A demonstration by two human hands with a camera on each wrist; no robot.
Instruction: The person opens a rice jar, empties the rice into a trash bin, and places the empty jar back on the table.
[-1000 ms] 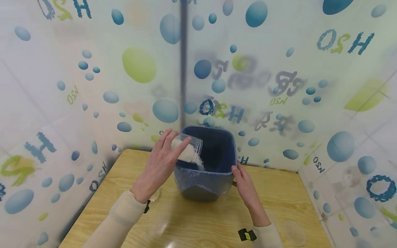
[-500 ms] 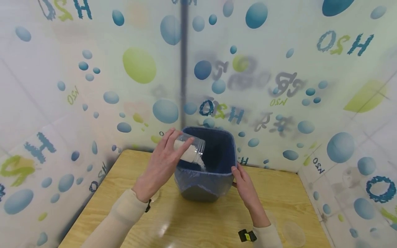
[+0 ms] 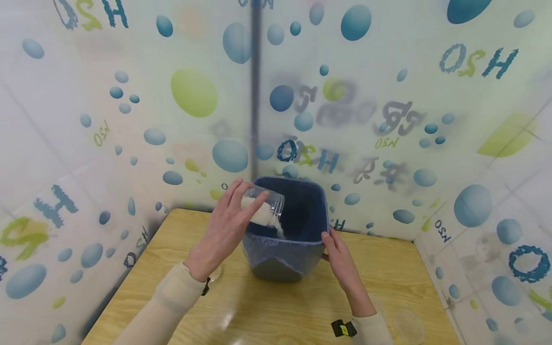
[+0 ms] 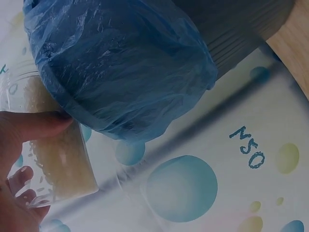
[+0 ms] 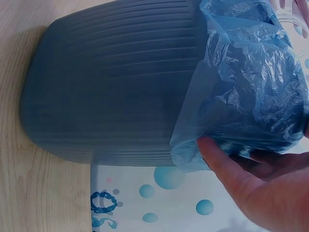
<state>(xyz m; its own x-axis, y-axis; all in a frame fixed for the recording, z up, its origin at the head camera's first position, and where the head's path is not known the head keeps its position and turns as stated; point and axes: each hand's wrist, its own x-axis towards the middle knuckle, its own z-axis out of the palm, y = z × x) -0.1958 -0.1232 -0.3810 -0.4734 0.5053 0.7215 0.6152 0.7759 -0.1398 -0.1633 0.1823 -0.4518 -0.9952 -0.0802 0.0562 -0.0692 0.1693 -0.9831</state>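
My left hand (image 3: 222,230) grips a clear plastic jar (image 3: 276,197), tilted mouth-down over the bin's left rim. White grains that look like rice (image 4: 63,159) fill much of it, and some spill from its mouth. Below stands a dark blue trash bin (image 3: 276,269), upright on the table, with a thin blue liner (image 5: 251,87) folded over its rim. At the bin's right side my right hand (image 3: 342,261) holds the rim, thumb on top and fingers against the liner. The inside of the bin is dark, its bottom hidden.
A clear round lid (image 3: 408,326) lies flat on the wooden table (image 3: 258,316) at the front right. Another clear round piece (image 3: 217,272) shows partly behind my left wrist. Walls covered in bubble-patterned sheeting (image 3: 194,93) enclose the table's back and sides.
The jar shifted slightly right, farther over the bin, between one second and half a second ago. Grains keep spilling from it. My right hand and the bin stay in place.
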